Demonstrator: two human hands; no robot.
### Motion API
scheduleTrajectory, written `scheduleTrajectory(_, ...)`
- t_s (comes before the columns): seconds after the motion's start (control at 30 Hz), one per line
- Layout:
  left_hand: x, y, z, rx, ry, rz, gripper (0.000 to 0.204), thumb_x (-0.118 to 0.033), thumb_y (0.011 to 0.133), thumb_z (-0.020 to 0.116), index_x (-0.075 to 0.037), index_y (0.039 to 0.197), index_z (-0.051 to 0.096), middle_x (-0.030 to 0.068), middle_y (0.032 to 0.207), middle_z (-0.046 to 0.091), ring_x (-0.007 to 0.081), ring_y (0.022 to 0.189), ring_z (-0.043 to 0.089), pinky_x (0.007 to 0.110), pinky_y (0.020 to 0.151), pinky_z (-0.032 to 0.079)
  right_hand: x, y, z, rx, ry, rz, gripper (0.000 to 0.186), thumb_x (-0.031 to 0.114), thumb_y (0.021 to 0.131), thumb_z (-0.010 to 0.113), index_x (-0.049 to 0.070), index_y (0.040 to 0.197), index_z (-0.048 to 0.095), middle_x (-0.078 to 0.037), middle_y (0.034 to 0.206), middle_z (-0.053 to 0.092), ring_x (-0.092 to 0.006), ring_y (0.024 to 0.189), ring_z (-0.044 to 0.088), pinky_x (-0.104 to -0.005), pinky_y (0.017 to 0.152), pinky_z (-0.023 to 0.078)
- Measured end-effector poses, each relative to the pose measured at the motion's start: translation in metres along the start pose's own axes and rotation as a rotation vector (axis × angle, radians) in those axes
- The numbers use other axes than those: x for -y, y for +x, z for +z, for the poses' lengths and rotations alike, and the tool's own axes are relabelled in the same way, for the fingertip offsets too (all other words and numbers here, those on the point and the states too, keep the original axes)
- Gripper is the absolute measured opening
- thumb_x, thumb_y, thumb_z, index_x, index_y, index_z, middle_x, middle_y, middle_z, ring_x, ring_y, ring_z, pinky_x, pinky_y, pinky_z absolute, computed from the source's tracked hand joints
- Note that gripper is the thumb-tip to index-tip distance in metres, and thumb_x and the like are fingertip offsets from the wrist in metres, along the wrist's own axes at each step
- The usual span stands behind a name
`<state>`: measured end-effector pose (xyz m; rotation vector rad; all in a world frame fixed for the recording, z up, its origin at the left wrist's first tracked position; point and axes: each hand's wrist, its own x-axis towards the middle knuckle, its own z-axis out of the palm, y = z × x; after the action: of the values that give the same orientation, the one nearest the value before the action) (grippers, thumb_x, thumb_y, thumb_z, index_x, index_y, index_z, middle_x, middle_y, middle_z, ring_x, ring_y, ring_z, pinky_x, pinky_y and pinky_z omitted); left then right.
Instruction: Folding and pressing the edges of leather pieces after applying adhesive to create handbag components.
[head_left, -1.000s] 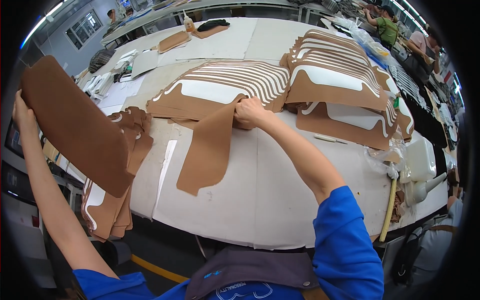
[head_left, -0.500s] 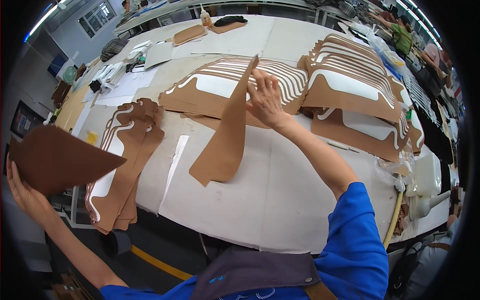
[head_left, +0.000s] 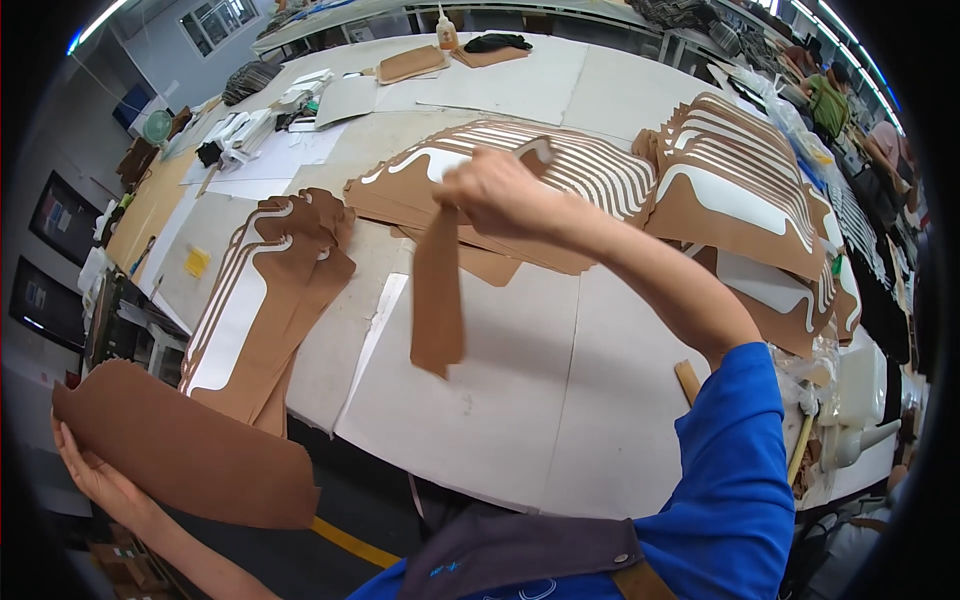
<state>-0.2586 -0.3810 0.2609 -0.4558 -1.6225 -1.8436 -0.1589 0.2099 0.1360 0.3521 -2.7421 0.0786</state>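
Closed around the upper edge of a brown sheet piece (head_left: 438, 295), my right hand (head_left: 495, 192) holds it up over the table's middle, so that it hangs down. At the lower left, my left hand (head_left: 95, 480) grips a larger-looking dark brown sheet piece (head_left: 195, 450) by its edge; some of its fingers are behind the piece. That piece overlaps the lower end of a fanned stack of brown pieces with white patches (head_left: 285, 310). Behind my right hand lies a wide fan of similar pieces (head_left: 590, 175).
More brown-and-white stacks (head_left: 740, 200) lie on the right of the white table (head_left: 500, 420). A glue bottle (head_left: 446, 30) and a black cloth (head_left: 497, 42) sit at the far side. A white jug (head_left: 858, 365) stands at the right edge. Other people work at the far right.
My right hand has moved left with its piece, which now hangs more upright. My left hand has lowered its piece and swung it right, across the left stack's lower end. The view has shifted slightly.
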Motion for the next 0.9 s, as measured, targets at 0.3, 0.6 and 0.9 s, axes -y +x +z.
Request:
scheduleTrajectory(0.3,-0.010,-0.042,0.075,-0.126,-0.074,0.152,0.035,-0.015,0.110,0.059,0.006,0.138,0.059,0.0141,0.135,0.064,0.0203,0.125,0.062,0.034,0.111,0.049,-0.147,0.034,0.013,0.351,0.457,0.423,0.049,0.018,0.072,0.081,0.006,0.120,0.075,-0.017,0.113,0.076,-0.0303,0.103,0.071,-0.0443,0.086,0.057)
scheduleTrajectory(0.6,-0.016,-0.264,0.250,0.784,-0.032,0.450,0.024,0.001,0.098,0.065,0.008,0.120,0.069,0.0165,0.109,0.075,0.0259,0.088,0.073,0.037,0.074,0.059,0.024,-0.142,0.019,0.180,1.288,0.759,0.061,0.054,0.109,0.055,-0.003,0.101,0.075,-0.012,0.085,0.078,-0.0189,0.071,0.076,-0.0300,0.060,0.058)
scheduleTrajectory(0.9,0.023,-0.432,0.295,1.363,-0.213,0.313,0.033,-0.016,0.087,0.084,-0.002,0.115,0.074,0.0140,0.109,0.076,0.0329,0.097,0.074,0.042,0.080,0.061,0.153,-0.348,-0.012,-0.161,1.719,1.432,0.054,0.045,0.114,0.048,-0.002,0.134,0.065,-0.008,0.107,0.074,-0.0146,0.095,0.073,-0.0292,0.074,0.060)
